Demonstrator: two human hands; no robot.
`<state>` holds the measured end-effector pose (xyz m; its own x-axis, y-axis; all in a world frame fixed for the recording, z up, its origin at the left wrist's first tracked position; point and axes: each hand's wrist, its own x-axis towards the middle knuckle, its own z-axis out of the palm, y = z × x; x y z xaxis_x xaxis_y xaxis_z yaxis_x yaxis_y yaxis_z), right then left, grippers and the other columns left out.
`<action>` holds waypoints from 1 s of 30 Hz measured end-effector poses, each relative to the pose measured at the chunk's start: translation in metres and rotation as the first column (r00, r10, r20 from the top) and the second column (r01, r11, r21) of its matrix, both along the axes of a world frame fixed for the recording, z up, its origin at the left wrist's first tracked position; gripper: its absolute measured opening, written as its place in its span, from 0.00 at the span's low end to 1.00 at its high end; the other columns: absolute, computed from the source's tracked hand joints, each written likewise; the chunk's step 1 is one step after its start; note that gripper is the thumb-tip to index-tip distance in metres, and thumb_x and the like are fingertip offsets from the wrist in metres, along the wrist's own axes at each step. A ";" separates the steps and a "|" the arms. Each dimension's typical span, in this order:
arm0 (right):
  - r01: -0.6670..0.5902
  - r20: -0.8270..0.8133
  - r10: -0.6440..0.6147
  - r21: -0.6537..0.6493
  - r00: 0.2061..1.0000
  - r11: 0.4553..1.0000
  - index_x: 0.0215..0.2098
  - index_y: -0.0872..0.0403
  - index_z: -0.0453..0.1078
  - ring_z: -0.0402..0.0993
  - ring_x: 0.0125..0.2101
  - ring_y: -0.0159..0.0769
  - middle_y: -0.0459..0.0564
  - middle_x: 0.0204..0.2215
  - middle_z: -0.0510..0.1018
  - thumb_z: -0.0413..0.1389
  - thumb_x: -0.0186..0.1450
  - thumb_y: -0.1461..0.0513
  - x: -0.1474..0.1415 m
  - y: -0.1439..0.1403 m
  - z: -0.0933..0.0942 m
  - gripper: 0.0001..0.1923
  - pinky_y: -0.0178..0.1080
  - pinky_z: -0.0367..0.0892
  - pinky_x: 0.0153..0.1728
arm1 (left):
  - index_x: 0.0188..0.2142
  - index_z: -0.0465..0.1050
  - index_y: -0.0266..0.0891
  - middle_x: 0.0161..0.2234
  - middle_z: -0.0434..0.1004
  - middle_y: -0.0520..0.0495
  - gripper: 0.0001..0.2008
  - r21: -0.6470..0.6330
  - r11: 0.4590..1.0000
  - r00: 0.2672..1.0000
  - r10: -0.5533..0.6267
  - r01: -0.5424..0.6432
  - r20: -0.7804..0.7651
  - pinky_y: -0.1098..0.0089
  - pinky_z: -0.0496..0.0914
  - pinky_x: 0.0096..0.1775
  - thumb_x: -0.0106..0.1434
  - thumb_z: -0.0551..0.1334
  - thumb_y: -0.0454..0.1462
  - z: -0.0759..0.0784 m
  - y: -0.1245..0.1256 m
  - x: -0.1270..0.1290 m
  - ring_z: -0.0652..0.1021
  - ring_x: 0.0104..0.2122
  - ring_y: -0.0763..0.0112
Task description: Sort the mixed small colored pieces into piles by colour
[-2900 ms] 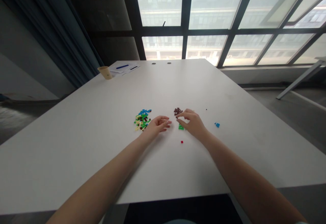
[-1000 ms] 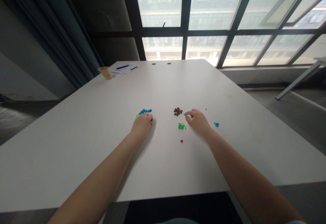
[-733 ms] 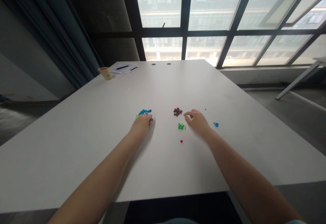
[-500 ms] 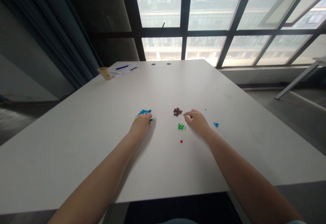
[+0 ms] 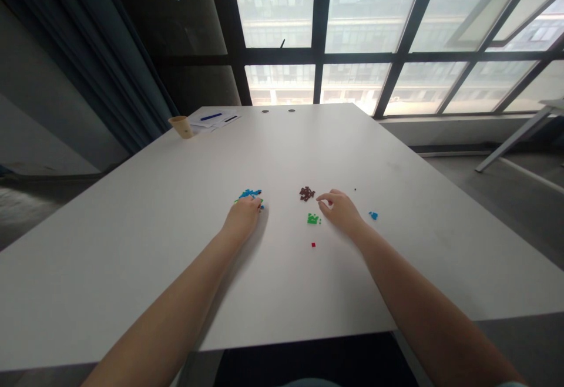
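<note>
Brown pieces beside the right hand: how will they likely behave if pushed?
The brown pieces lie in a ragged cluster with gaps, so they'd probably scatter rather than move as one. They look tiny, so each is likely light. Their angular outlines on the flat white table suggest sliding more than rolling.

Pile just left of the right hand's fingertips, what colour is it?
Dark brown; the head view shows this pile best.
</note>
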<state>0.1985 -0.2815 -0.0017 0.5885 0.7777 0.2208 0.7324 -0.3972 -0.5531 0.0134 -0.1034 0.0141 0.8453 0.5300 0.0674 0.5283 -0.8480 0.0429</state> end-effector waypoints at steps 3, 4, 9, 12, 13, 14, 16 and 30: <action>-0.008 0.004 0.008 0.011 1.000 1.000 0.35 0.52 0.75 0.64 0.28 0.31 0.47 0.26 0.68 0.50 0.58 0.63 -0.001 0.000 0.000 0.13 0.34 0.58 0.33 | 0.35 0.69 0.34 0.32 0.74 0.40 0.12 -0.013 0.999 0.997 0.045 -0.044 0.059 0.66 0.66 0.35 0.62 0.47 0.33 0.001 0.000 0.001 0.74 0.33 0.62; -0.010 0.004 0.010 0.015 1.000 1.000 0.35 0.52 0.75 0.64 0.28 0.31 0.47 0.25 0.68 0.50 0.58 0.63 -0.001 0.000 0.000 0.13 0.34 0.58 0.33 | 0.35 0.68 0.34 0.31 0.74 0.40 0.12 -0.021 0.998 0.995 0.060 -0.058 0.080 0.66 0.66 0.34 0.63 0.47 0.33 0.000 0.001 0.001 0.75 0.32 0.62; -0.036 -0.004 0.036 0.065 0.999 0.997 0.33 0.52 0.75 0.64 0.27 0.31 0.46 0.25 0.68 0.51 0.57 0.63 -0.003 0.003 -0.001 0.11 0.34 0.59 0.33 | 0.35 0.67 0.37 0.34 0.75 0.44 0.07 -0.082 0.989 0.921 -0.082 0.122 0.381 0.67 0.68 0.37 0.61 0.52 0.32 -0.007 -0.003 0.006 0.75 0.35 0.66; -0.095 0.000 0.096 0.122 0.995 0.988 0.32 0.52 0.75 0.64 0.28 0.31 0.46 0.24 0.69 0.51 0.57 0.64 -0.008 0.006 0.000 0.10 0.35 0.60 0.35 | 0.44 0.63 0.40 0.37 0.76 0.47 0.11 -0.152 0.957 0.775 -0.100 0.246 0.624 0.71 0.70 0.36 0.61 0.53 0.33 -0.012 -0.014 0.010 0.75 0.33 0.73; -0.118 0.006 0.119 0.142 0.993 0.983 0.32 0.52 0.75 0.64 0.28 0.31 0.46 0.25 0.69 0.51 0.57 0.64 -0.010 0.008 0.000 0.10 0.35 0.60 0.35 | 0.47 0.60 0.41 0.37 0.77 0.48 0.13 -0.163 0.949 0.735 -0.094 0.271 0.672 0.72 0.70 0.35 0.61 0.54 0.33 -0.013 -0.018 0.011 0.76 0.31 0.74; -0.142 0.015 0.141 0.163 0.990 0.976 0.32 0.53 0.75 0.65 0.28 0.31 0.47 0.25 0.70 0.51 0.58 0.64 -0.013 0.009 0.001 0.10 0.35 0.60 0.35 | 0.49 0.58 0.42 0.37 0.77 0.49 0.16 -0.160 0.943 0.705 -0.100 0.292 0.702 0.72 0.70 0.35 0.62 0.54 0.33 -0.015 -0.023 0.012 0.76 0.31 0.75; -0.185 0.035 0.182 0.203 0.983 0.961 0.32 0.53 0.75 0.65 0.29 0.31 0.47 0.25 0.70 0.52 0.58 0.64 -0.018 0.011 0.002 0.09 0.35 0.60 0.34 | 0.51 0.55 0.42 0.37 0.77 0.49 0.18 -0.103 0.940 0.670 -0.152 0.326 0.726 0.71 0.71 0.37 0.62 0.55 0.34 -0.016 -0.029 0.013 0.76 0.32 0.75; -0.362 0.146 0.332 0.389 0.932 0.847 0.38 0.50 0.72 0.66 0.34 0.34 0.47 0.28 0.71 0.57 0.58 0.63 -0.032 0.016 0.001 0.09 0.38 0.63 0.39 | 0.58 0.50 0.45 0.37 0.76 0.47 0.26 0.164 0.854 0.633 -0.483 0.494 0.605 0.67 0.70 0.40 0.62 0.55 0.33 -0.015 -0.034 0.015 0.75 0.37 0.70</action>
